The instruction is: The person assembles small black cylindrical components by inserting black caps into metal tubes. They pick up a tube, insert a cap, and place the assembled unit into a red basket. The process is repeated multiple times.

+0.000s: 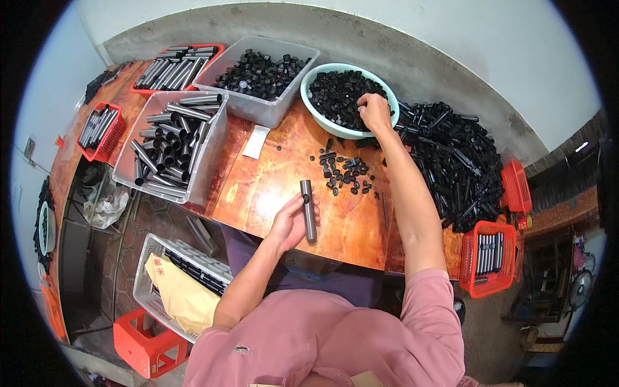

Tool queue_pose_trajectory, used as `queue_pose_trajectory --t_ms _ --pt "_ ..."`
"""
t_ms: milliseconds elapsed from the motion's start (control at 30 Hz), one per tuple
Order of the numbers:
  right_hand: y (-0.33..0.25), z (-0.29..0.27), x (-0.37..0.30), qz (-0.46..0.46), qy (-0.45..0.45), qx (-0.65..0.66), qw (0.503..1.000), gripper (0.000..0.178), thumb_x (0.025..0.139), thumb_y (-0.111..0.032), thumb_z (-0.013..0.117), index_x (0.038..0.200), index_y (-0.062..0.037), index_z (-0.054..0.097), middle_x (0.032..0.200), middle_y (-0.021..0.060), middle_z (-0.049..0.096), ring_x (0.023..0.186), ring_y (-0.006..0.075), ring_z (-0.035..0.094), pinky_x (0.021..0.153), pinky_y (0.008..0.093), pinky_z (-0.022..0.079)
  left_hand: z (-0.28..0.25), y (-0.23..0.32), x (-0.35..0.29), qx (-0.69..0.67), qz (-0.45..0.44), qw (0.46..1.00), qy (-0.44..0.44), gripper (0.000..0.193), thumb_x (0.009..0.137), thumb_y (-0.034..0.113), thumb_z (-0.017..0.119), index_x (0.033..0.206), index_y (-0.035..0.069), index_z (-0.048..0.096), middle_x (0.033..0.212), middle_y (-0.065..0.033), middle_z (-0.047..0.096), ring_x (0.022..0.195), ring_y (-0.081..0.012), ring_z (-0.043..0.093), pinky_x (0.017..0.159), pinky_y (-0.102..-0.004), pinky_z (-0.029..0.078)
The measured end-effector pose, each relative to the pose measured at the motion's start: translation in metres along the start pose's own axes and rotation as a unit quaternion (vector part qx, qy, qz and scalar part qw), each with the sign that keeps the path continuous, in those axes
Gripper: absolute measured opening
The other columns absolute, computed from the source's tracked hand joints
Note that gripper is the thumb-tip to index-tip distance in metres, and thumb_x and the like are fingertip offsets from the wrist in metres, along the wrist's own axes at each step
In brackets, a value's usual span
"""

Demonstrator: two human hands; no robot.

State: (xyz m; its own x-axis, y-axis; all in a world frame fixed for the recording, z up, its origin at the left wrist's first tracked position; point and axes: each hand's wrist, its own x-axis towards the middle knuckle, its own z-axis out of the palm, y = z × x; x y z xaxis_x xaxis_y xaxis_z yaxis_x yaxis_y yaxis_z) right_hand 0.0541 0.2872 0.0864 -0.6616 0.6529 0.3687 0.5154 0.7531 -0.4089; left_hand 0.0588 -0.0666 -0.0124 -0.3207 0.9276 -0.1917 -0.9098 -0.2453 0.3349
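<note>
My left hand [289, 223] is wrapped round a short dark grey metal tube [311, 226], held nearly upright above the table's near edge. A dark hole shows in the tube's side near its upper end. With the arm stretched far forward, my right hand [374, 111] is at the right side of a mint-green bowl [351, 134] filled with small black plastic pieces [335, 97]. Its fingers are bent together over the pieces; what they pinch, if anything, is hidden. Between the bowl and the tube, loose black caps [347, 173] lie scattered on the wooden table [258, 200].
A clear bin of metal tubes [174, 145] stands left, a clear bin of black caps [271, 106] behind it. Black plastic parts [451, 161] are heaped right of the bowl. A red basket of tubes [488, 258] sits at right; a red stool [149, 345] is at lower left.
</note>
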Motion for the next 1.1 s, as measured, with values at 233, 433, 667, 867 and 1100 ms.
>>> queue_pose_trajectory --t_ms 233,433,667,867,1100 --pt "-0.059 -0.070 -0.116 0.083 -0.015 0.267 0.960 0.018 0.089 -0.009 0.068 0.103 -0.0009 0.075 0.103 0.0170 0.075 0.088 0.0254 0.072 0.080 0.0408 0.058 -0.008 -0.001 -0.003 0.021 0.019 1.000 -0.009 0.039 0.103 0.023 0.055 0.139 0.010 0.050 0.111 -0.0085 0.059 0.097 -0.0216 0.059 0.087 -0.0393 0.051" --pt "-0.034 -0.013 -0.262 -0.050 -0.021 0.114 0.992 0.021 0.096 -0.016 0.065 0.113 -0.0038 0.066 0.110 0.0134 0.073 0.101 0.0270 0.067 0.093 0.0449 0.051 0.000 -0.001 -0.001 0.015 0.000 1.000 -0.019 0.034 0.103 0.020 0.055 0.133 0.007 0.051 0.111 -0.0091 0.062 0.096 -0.0213 0.061 0.087 -0.0382 0.052" --pt "-0.032 -0.001 -0.284 -0.154 0.010 0.065 0.986 0.017 0.087 -0.013 0.074 0.099 -0.0026 0.067 0.115 0.0138 0.070 0.119 0.0301 0.062 0.105 0.0471 0.041 -0.007 0.000 -0.001 0.023 0.010 1.000 -0.013 0.041 0.101 0.023 0.058 0.138 0.007 0.051 0.110 -0.0079 0.060 0.096 -0.0220 0.059 0.086 -0.0389 0.051" --pt "-0.015 -0.031 -0.294 0.010 0.076 0.128 0.989 0.010 0.085 -0.005 0.071 0.093 0.0006 0.069 0.103 0.0146 0.068 0.099 0.0337 0.062 0.091 0.0422 0.049 -0.002 -0.001 -0.004 0.004 0.003 1.000 -0.008 0.035 0.104 0.022 0.055 0.135 0.009 0.051 0.112 -0.0103 0.061 0.096 -0.0232 0.061 0.087 -0.0420 0.053" --pt "-0.027 -0.014 -0.283 0.032 0.014 0.140 0.989 0.020 0.085 -0.006 0.072 0.104 -0.0009 0.070 0.099 0.0150 0.066 0.097 0.0340 0.064 0.085 0.0414 0.051 -0.003 0.001 -0.003 0.018 -0.031 0.999 -0.021 0.031 0.105 0.023 0.053 0.133 0.008 0.052 0.110 -0.0097 0.063 0.095 -0.0238 0.064 0.084 -0.0431 0.056"
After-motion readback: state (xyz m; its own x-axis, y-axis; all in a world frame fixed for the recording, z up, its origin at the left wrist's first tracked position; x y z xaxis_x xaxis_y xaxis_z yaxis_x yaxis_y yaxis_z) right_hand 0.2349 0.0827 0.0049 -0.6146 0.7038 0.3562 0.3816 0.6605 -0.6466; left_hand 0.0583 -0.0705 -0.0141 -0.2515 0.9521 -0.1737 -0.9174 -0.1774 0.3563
